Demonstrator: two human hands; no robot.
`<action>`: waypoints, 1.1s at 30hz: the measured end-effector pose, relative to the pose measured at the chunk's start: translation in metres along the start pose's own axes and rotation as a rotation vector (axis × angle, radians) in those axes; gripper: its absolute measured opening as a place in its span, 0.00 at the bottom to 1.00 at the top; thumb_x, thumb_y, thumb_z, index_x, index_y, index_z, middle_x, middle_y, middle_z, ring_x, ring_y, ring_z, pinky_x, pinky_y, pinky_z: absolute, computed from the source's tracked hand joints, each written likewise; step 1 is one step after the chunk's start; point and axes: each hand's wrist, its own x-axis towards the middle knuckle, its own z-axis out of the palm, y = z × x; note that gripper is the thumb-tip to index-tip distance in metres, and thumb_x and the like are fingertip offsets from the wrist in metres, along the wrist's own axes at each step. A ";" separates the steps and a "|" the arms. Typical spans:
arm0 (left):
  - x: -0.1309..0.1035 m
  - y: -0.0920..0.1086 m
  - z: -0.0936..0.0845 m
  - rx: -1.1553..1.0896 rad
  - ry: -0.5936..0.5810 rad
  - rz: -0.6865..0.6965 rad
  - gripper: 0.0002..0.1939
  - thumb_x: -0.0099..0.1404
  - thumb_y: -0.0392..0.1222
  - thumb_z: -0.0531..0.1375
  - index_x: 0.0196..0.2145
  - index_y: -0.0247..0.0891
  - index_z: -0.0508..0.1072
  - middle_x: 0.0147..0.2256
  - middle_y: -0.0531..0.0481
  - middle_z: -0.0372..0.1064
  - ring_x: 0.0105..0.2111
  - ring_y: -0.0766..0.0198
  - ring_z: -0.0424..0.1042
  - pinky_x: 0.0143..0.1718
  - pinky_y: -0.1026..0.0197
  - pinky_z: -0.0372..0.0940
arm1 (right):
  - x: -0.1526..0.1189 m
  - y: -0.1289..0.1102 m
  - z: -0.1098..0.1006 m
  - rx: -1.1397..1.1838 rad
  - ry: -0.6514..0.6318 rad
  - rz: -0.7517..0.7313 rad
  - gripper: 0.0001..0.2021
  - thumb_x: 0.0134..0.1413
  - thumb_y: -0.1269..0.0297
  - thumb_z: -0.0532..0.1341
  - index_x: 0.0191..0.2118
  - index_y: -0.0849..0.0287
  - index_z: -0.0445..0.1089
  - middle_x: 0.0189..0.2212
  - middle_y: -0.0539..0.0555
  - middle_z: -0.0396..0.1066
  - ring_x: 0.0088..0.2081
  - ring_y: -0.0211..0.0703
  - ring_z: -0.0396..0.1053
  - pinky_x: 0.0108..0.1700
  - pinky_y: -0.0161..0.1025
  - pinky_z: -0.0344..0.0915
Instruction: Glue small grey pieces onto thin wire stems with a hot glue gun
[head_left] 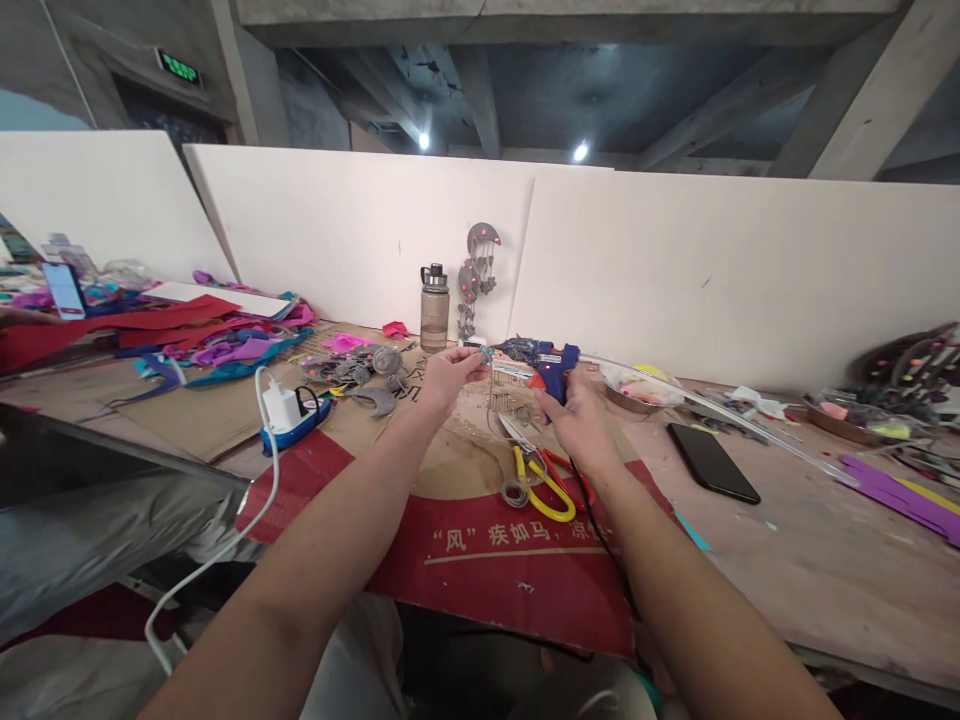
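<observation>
My right hand grips a blue hot glue gun with its nozzle pointing left. A long clear glue stick runs out of its back. Close to the nozzle, my left hand pinches a small teal piece, too small to make out exactly. A thin grey cord trails down from there toward a small coil on the cardboard. Yellow-handled scissors and a red-handled tool lie below my hands.
A water bottle and a grey hanging ornament stand behind my hands. To the right lies a black phone. A blue power strip with a white charger sits left, near fabric scraps. White boards line the back.
</observation>
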 end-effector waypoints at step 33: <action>-0.003 0.002 0.003 0.081 0.035 0.030 0.12 0.49 0.41 0.69 0.26 0.31 0.72 0.22 0.51 0.70 0.22 0.68 0.71 0.33 0.59 0.69 | -0.008 -0.002 0.008 -0.354 -0.045 0.043 0.23 0.57 0.60 0.53 0.58 0.57 0.54 0.45 0.59 0.72 0.48 0.53 0.69 0.49 0.47 0.65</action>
